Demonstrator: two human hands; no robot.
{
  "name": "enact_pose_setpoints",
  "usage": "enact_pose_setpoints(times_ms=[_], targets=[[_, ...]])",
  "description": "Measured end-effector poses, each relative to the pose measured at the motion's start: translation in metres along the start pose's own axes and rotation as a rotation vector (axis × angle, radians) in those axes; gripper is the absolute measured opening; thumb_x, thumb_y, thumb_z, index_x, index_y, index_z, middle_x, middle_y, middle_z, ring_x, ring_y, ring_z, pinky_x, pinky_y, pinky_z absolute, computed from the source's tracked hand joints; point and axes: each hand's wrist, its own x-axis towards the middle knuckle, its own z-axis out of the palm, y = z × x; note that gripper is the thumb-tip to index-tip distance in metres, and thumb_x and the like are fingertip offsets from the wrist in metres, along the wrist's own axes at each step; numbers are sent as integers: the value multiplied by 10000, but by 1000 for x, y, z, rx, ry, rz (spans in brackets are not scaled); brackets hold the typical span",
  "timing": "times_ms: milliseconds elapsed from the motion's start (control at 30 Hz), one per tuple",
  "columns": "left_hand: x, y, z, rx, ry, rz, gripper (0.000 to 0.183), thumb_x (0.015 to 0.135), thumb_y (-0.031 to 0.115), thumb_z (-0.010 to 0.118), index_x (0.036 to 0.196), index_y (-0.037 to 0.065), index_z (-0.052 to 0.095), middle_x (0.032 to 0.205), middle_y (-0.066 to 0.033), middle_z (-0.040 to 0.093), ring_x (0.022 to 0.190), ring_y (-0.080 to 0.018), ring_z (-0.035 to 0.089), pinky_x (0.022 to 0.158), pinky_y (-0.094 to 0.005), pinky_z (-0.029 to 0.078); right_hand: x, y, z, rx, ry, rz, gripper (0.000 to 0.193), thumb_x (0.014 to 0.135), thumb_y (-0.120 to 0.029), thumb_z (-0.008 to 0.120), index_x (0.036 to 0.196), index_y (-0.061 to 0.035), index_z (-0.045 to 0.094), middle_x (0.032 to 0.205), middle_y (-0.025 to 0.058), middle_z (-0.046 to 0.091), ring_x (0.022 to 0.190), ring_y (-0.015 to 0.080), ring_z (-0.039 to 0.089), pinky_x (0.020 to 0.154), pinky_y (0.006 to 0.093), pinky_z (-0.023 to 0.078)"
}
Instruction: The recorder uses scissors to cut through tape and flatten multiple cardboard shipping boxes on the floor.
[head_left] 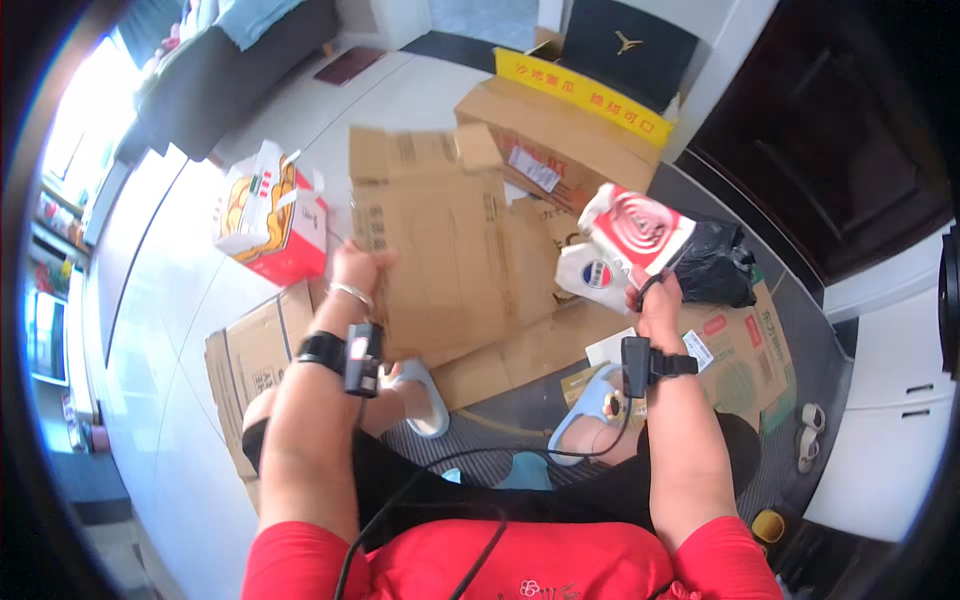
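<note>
While the left hand (pixel 358 268) grips the left edge of a large flattened cardboard sheet (pixel 440 255), fingers curled over it, the right hand (pixel 655 298) is closed around a red-and-white carton (pixel 634 228) printed with a spiral pattern, held up above the wrist. Sheet stands tilted between the two hands, its far edge reaching almost to the carton. Small white pack (pixel 590 272) with a round blue-and-red mark sits just left of the right hand, touching the carton; whether the hand also holds it, cannot tell. Black plastic bag (pixel 718 262) lies right of the carton. Behind the sheet: open brown box (pixel 560 130) with a yellow strip along its rim. Left: red, white and orange box (pixel 268 212) on the tile floor (pixel 160 330). More flattened brown cardboard (pixel 745 350) underfoot.
</note>
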Motion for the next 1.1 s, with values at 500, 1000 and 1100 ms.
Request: enact_pose_setpoints(times_ms=[500,1000,1100], targets=[[43,-226,65,403,-149,-58,256,605,138,671,822,25,595,782,-103,627,703,-252,608,630,-361,493,-48,79,60,555,-16,519,44,787,-109,538,786,-68,522,615,14,480,438,127,424,370,273,338],[25,-171,79,850,-197,11,644,656,152,668,1208,-6,377,1136,-155,516,1030,-302,515,868,-365,415,-44,34,53,358,292,384,114,728,-33,574,789,12,488,561,59,478,401,140,437,326,279,314],[-10,-122,86,91,-499,-317,551,745,128,628,1231,41,385,1155,-125,512,1033,-266,517,836,-376,420,-46,33,52,553,320,337,215,742,-20,503,939,-8,417,567,72,453,396,154,422,330,302,309]])
